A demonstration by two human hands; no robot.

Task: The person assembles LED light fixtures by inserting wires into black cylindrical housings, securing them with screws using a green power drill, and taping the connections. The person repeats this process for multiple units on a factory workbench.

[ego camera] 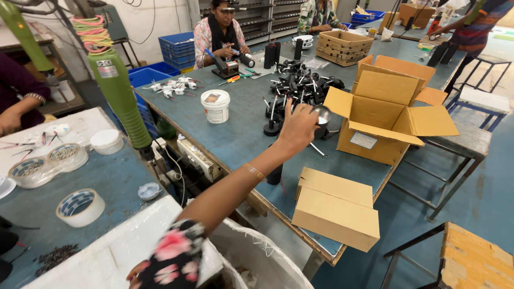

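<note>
Shiny metal part [322, 113] in right hand [296, 130], beside open carton [386, 115].

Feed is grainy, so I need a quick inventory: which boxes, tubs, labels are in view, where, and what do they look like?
Open box: brown carton, table's right, flaps up, by the right hand.
Box label: pale rectangle on its front.
Shut box: brown carton, near table edge.
Tub: white, round, mid-table, small lid label.
Crate: tan, slatted, far end.
Tool label: white patch, green hanging tool.

Right hand [297, 128] gripping metal part [322, 114]
</note>
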